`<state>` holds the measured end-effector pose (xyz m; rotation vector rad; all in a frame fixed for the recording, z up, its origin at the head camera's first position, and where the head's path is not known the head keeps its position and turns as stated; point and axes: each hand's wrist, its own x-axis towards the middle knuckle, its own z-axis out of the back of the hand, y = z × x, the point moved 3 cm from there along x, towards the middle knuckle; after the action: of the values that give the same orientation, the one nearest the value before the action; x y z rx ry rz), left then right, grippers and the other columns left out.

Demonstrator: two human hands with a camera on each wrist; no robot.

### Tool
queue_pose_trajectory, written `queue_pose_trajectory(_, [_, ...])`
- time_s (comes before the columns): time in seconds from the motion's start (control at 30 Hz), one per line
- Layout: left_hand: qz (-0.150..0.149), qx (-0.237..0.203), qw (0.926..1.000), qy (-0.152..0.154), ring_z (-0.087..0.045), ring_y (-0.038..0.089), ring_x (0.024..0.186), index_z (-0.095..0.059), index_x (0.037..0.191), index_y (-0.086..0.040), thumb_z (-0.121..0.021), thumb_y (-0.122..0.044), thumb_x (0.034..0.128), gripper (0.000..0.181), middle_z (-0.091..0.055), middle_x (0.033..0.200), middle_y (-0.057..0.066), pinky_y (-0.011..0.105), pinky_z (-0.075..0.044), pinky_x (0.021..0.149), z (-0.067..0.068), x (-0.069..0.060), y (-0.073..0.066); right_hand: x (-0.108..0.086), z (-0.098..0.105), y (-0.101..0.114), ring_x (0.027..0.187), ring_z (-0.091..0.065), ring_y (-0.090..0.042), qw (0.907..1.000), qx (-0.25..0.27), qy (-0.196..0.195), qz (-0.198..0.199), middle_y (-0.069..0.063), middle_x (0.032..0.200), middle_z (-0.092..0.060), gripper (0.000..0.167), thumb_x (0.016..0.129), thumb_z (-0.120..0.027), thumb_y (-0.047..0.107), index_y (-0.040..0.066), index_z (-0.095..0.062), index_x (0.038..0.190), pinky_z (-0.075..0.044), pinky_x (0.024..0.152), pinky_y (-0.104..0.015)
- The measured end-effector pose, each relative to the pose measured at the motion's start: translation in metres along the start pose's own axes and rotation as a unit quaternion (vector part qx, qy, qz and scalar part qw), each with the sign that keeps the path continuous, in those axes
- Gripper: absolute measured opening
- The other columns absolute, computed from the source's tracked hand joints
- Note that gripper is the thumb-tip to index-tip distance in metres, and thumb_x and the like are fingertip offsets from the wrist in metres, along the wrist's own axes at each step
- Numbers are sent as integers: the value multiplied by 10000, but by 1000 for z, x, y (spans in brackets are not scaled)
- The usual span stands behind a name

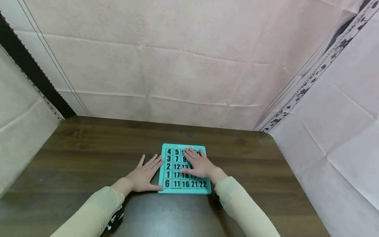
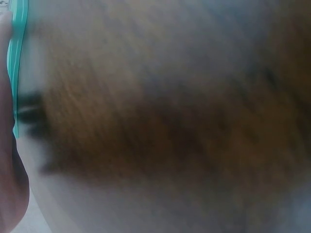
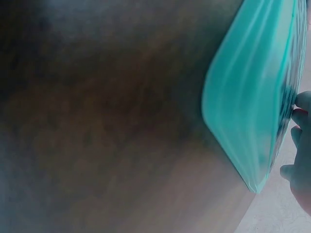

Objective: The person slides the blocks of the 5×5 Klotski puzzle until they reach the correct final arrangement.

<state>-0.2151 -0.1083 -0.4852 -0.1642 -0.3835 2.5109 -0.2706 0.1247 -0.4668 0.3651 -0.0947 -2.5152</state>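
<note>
Turquoise rectangular plastic board (image 1: 177, 171) is lying on a brown wooden table (image 1: 88, 158). My spread left hand (image 1: 143, 176) is touching its left edge, my straight-fingered right hand (image 1: 201, 165) covering its upper right, neither gripping; I'm judging its numbers (image 1: 176, 183) part-sorted.

From above, the head view faces down and towards twelve o'clock over the brown wooden tabletop (image 1: 97, 158); both wrist views look from low and close, all three sharing the teal rectangular number board (image 1: 176, 168), at ten o'clock in the left wrist's, three in the right's
</note>
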Motion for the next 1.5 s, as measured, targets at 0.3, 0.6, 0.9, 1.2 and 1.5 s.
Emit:
queue_pose_trajectory(0.3, [-14, 17, 10000, 8, -130, 310, 1453, -211, 1497, -79, -488, -752, 768, 1031, -161, 1572, 107, 628, -13, 1110, 2, 2, -1, -1, 3, -1, 1469, -43, -158, 10000, 12, 8, -26, 25, 1584, -102, 823, 887, -367, 670, 193, -132, 1515, -51, 1169, -517])
queue_pose_trajectory(0.6, [-61, -3, 10000, -30, -132, 314, 1452, -212, 1496, -78, -503, -740, 769, 1026, -163, 1571, 115, 631, -19, 1109, 4, 3, -1, -5, 6, -6, 1469, -62, -172, 9999, 51, -115, 24, 8, 1582, -124, 830, 885, -375, 670, 173, -155, 1513, -52, 1164, -529])
queue_pose_trajectory(0.9, [-73, -2, 10000, -26, -134, 313, 1452, -214, 1495, -74, -506, -733, 773, 1021, -165, 1570, 118, 634, -25, 1108, 4, 3, -1, -14, 5, -20, 1470, -61, -173, 9998, 157, -152, -9, 9, 1580, -137, 841, 880, -360, 686, 169, -160, 1512, -25, 1166, -523])
queue_pose_trajectory(1.2, [-60, -19, 10000, -22, -132, 311, 1452, -213, 1496, -76, -499, -743, 769, 1027, -164, 1570, 117, 632, -20, 1109, 3, 2, 0, -17, 4, -27, 1467, -33, -147, 9998, 127, -61, -119, 31, 1580, -115, 827, 885, -375, 670, 186, -139, 1513, -6, 1171, -505])
queue_pose_trajectory(1.5, [1, -55, 10000, -19, -125, 295, 1456, -203, 1501, -90, -509, -738, 766, 1026, -149, 1576, 97, 621, -6, 1116, 1, 0, 0, -15, 6, -23, 1468, -45, -182, 9984, 212, -514, -44, -48, 1587, -115, 866, 890, -412, 642, 140, -92, 1518, -36, 1171, -508])
